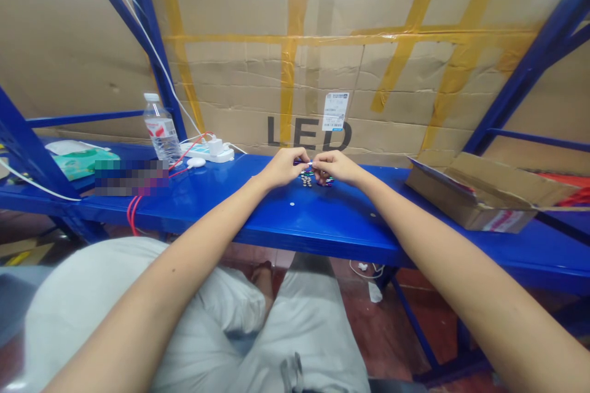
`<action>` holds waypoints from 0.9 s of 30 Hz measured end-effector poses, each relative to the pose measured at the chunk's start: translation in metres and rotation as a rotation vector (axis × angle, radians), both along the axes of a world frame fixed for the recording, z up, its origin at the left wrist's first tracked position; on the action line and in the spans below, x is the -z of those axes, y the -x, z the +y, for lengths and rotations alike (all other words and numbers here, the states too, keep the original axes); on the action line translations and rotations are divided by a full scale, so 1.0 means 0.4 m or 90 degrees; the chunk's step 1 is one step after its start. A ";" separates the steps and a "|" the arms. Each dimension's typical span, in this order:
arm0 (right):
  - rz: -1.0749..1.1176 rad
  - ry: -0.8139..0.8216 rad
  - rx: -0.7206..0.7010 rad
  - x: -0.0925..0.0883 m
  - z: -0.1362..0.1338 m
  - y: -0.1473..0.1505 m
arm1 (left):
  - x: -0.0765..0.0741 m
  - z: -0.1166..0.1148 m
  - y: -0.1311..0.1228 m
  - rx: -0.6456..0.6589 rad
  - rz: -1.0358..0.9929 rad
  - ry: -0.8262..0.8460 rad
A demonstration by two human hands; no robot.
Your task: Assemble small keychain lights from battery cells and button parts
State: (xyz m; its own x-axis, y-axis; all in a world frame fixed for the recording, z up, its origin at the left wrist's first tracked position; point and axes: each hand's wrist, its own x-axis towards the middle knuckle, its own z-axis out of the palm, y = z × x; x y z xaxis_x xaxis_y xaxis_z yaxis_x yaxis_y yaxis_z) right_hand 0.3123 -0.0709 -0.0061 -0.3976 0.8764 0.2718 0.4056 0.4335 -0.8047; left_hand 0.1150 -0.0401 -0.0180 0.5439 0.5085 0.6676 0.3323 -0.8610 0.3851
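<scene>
Both my arms reach forward over a blue metal shelf (295,221). My left hand (284,166) and my right hand (335,167) meet fingertip to fingertip, each pinched on a small purple and silver part (305,163) held between them. Just under the hands lies a little heap of several small shiny parts (310,181) on the shelf. One tiny loose piece (292,202) lies nearer to me, another (372,215) sits toward the front edge on the right.
A water bottle (160,129), a white power strip (209,150) with red wires and a white round object (196,163) stand at the left. An open cardboard box (479,193) lies at the right. A taped cardboard sheet marked LED (322,73) backs the shelf.
</scene>
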 end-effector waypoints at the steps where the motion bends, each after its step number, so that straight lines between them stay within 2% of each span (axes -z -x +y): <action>1: 0.011 0.005 -0.002 0.000 0.001 -0.001 | 0.000 0.000 -0.001 0.006 -0.008 0.004; 8: 0.001 -0.028 0.017 0.003 0.011 -0.005 | -0.001 -0.009 -0.004 -0.017 0.028 0.023; 12: 0.005 -0.008 0.016 0.010 0.010 -0.001 | 0.002 -0.003 -0.002 -0.005 0.031 0.034; 18: 0.136 0.119 -0.016 0.023 0.017 -0.005 | 0.005 0.005 -0.002 0.072 -0.024 0.036; 22: 0.180 0.181 -0.024 0.021 0.021 -0.010 | -0.001 -0.004 -0.005 0.068 -0.029 0.001; 27: 0.235 0.228 -0.075 0.013 0.019 -0.012 | -0.004 -0.010 -0.010 0.040 -0.027 -0.038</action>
